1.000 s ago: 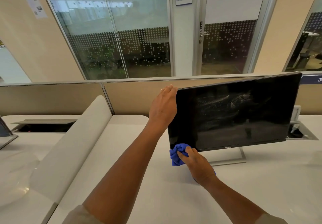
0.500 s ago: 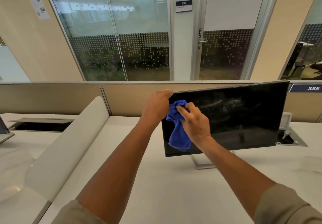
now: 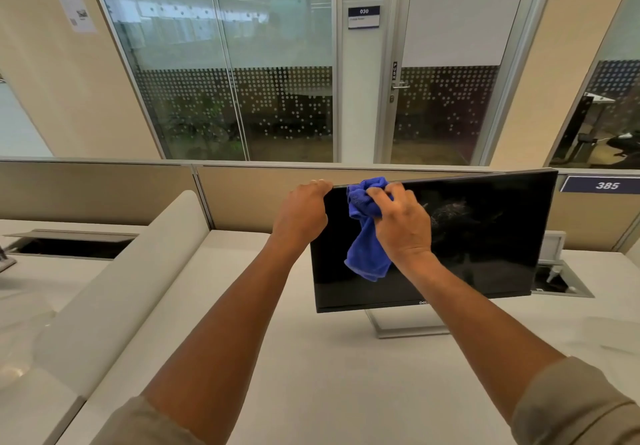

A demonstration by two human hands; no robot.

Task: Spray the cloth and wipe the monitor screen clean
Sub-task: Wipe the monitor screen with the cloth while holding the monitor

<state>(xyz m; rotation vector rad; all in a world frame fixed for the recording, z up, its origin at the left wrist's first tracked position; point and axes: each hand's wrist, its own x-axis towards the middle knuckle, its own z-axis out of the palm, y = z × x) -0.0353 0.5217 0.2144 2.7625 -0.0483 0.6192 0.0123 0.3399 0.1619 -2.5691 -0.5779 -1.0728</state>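
Setting: office, white desk (image 3: 346, 392).
Left hand (image 3: 300, 214): grips monitor (image 3: 485, 254) top corner.
Right hand (image 3: 403, 224): pinches blue cloth (image 3: 365, 254) against upper-left screen.
Progress: wiping under way; smears remain mid-screen.

Our left arm reaches forward and up from the lower left, bare to the rolled sleeve near the elbow, and our left hand (image 3: 303, 214) curls its fingers over the top left corner of the monitor (image 3: 485, 236), knuckles toward us and thumb down the side edge. Our right arm stretches in from the lower right, wrist bent slightly, and our right hand (image 3: 403, 224) bunches the blue cloth (image 3: 365, 254) in curled fingers against the screen just under the top edge. The two hands sit near each other, not touching.
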